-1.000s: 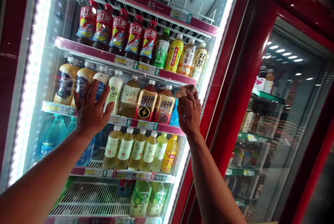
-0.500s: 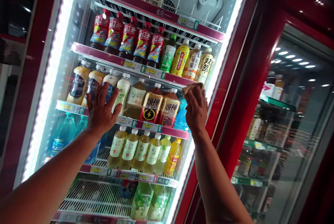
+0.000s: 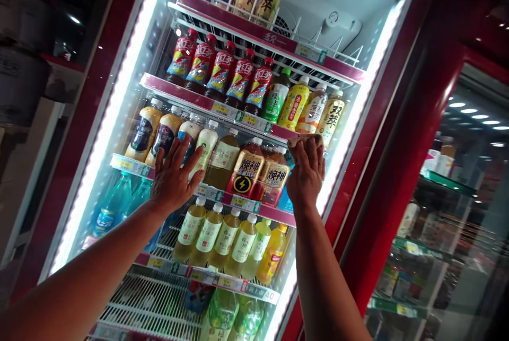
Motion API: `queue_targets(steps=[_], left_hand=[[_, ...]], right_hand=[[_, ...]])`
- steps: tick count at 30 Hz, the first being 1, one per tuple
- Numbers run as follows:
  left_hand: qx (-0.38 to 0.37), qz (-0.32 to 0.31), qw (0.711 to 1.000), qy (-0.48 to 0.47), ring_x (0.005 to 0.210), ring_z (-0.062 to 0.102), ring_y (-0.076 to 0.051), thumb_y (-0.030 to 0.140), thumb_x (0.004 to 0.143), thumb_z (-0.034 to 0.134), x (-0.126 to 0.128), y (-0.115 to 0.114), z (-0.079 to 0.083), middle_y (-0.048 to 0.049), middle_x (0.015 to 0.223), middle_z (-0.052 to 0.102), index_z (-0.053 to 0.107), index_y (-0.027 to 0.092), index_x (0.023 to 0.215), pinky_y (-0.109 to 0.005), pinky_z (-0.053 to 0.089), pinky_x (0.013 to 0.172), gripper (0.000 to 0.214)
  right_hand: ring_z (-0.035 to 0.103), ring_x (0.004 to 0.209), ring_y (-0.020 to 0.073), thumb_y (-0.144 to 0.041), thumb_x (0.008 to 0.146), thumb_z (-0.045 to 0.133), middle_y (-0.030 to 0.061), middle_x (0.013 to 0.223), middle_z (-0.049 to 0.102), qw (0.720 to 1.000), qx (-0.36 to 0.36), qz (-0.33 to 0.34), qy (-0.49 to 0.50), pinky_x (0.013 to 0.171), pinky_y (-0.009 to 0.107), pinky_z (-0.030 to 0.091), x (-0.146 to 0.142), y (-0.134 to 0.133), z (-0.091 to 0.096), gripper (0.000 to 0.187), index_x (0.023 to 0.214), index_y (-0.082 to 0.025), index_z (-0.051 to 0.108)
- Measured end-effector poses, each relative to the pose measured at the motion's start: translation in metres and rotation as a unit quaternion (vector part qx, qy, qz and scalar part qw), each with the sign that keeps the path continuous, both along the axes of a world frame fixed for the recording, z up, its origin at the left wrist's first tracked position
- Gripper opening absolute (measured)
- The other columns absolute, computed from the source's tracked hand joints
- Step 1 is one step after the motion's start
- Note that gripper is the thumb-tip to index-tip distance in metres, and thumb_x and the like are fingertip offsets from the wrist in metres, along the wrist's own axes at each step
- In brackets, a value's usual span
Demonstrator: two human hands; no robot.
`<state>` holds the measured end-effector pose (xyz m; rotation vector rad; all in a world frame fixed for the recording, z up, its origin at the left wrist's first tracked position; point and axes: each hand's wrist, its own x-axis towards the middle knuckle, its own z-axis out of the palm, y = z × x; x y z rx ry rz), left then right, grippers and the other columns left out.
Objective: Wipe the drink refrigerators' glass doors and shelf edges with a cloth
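My left hand (image 3: 174, 177) lies flat with fingers spread on the glass door (image 3: 131, 134) of a lit drinks fridge, over the third shelf's bottles. My right hand (image 3: 306, 171) presses a small brownish cloth (image 3: 302, 141) against the same glass near the door's right side, fingers folded over it. Behind the glass stand rows of bottles: red-labelled ones (image 3: 222, 70) on the upper shelf, gold energy drinks (image 3: 246, 171) between my hands, pale green tea bottles (image 3: 222, 235) below.
The fridge's red frame (image 3: 382, 182) runs down on the right. A second glass-door cooler (image 3: 445, 213) stands to the right, reflecting ceiling lights. Dark shelving and boxes (image 3: 24, 81) are at the left. Wire shelves (image 3: 151, 298) at the bottom hold few bottles.
The view has shifted so the fridge sits further right and lower. My right hand with the cloth has slid slightly up along the glass; my left hand stays flat on the door.
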<state>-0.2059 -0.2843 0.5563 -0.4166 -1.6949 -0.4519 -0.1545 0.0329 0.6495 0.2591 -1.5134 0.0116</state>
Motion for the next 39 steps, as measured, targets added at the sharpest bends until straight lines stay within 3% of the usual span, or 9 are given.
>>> queue_targets(steps=[7,13,18,23,25,29,33,36,39], left_hand=[[0.004,-0.007,1.000,0.015,0.161,0.020,-0.032,0.040,0.101,0.053,0.000,-0.001,-0.001,-0.0032,0.174,0.017,0.020,0.045,0.164,-0.059,0.010,0.131,0.072],[-0.014,0.005,1.000,0.024,0.160,0.024,-0.030,0.040,0.101,0.054,0.001,-0.005,0.000,-0.0044,0.174,0.019,0.020,0.044,0.164,-0.056,0.015,0.130,0.072],[-0.035,0.008,0.999,0.024,0.158,0.029,-0.032,0.043,0.100,0.055,0.004,-0.013,0.002,-0.0053,0.173,0.024,0.024,0.044,0.163,-0.056,0.019,0.127,0.070],[-0.054,-0.007,0.998,0.021,0.156,0.028,-0.039,0.052,0.093,0.064,0.002,-0.037,0.024,-0.0015,0.173,0.022,0.045,0.047,0.153,-0.058,0.026,0.122,0.063],[-0.034,-0.008,0.999,0.022,0.155,0.027,-0.040,0.053,0.094,0.062,0.000,-0.049,0.040,-0.0010,0.174,0.019,0.049,0.044,0.152,-0.059,0.025,0.123,0.060],[-0.012,-0.007,1.000,0.012,0.160,0.014,-0.042,0.058,0.097,0.053,-0.007,-0.071,0.065,-0.0003,0.176,0.009,0.051,0.037,0.152,-0.063,0.015,0.126,0.059],[0.009,-0.021,1.000,0.005,0.162,0.006,-0.039,0.062,0.099,0.046,-0.018,-0.084,0.063,0.0050,0.176,0.004,0.040,0.039,0.159,-0.063,0.001,0.129,0.065],[0.007,-0.027,1.000,0.013,0.162,0.005,-0.038,0.062,0.099,0.046,-0.025,-0.087,0.057,0.0012,0.176,0.007,0.036,0.039,0.160,-0.064,0.000,0.129,0.067],[0.005,-0.021,1.000,0.020,0.162,0.006,-0.038,0.060,0.098,0.048,-0.029,-0.088,0.054,-0.0028,0.176,0.009,0.035,0.040,0.161,-0.066,0.002,0.128,0.067]], right_hand=[[0.031,0.159,0.0263,-0.011,0.099,0.046,0.0024,0.161,0.052,0.992,0.086,0.033,-0.084,0.125,0.060,0.033,0.003,-0.033,-0.019,0.062,0.154,-0.039,0.049],[0.028,0.160,0.0284,-0.022,0.103,0.046,0.0028,0.164,0.048,0.999,0.014,0.029,-0.015,0.125,0.065,0.028,-0.010,-0.054,-0.001,0.055,0.155,-0.040,0.047],[0.026,0.161,0.0247,-0.025,0.104,0.050,0.0000,0.163,0.049,0.990,0.118,0.004,-0.083,0.127,0.056,0.029,-0.010,-0.075,-0.008,0.052,0.154,-0.038,0.049],[0.028,0.160,0.0262,-0.022,0.105,0.045,0.0025,0.165,0.046,0.999,0.023,0.017,-0.046,0.126,0.061,0.028,-0.014,-0.082,0.007,0.053,0.155,-0.039,0.048],[0.025,0.161,0.0274,-0.024,0.104,0.047,0.0013,0.166,0.044,0.999,0.007,0.013,-0.042,0.126,0.062,0.028,-0.017,-0.097,0.012,0.054,0.155,-0.040,0.047],[0.026,0.161,0.0250,-0.023,0.103,0.051,-0.0033,0.164,0.047,0.993,0.076,0.003,-0.091,0.127,0.058,0.029,-0.015,-0.118,0.001,0.055,0.155,-0.042,0.046],[0.030,0.159,0.0250,-0.021,0.104,0.046,-0.0019,0.163,0.048,0.994,0.058,-0.002,-0.090,0.127,0.056,0.031,-0.012,-0.114,-0.005,0.055,0.155,-0.041,0.047],[0.027,0.160,0.0270,-0.024,0.105,0.044,-0.0004,0.165,0.046,0.998,-0.004,-0.003,-0.062,0.126,0.060,0.029,-0.017,-0.123,0.001,0.053,0.156,-0.039,0.047],[0.024,0.161,0.0255,-0.024,0.105,0.045,-0.0021,0.165,0.045,0.997,0.014,-0.003,-0.071,0.128,0.058,0.027,-0.021,-0.140,0.000,0.052,0.155,-0.039,0.048]])
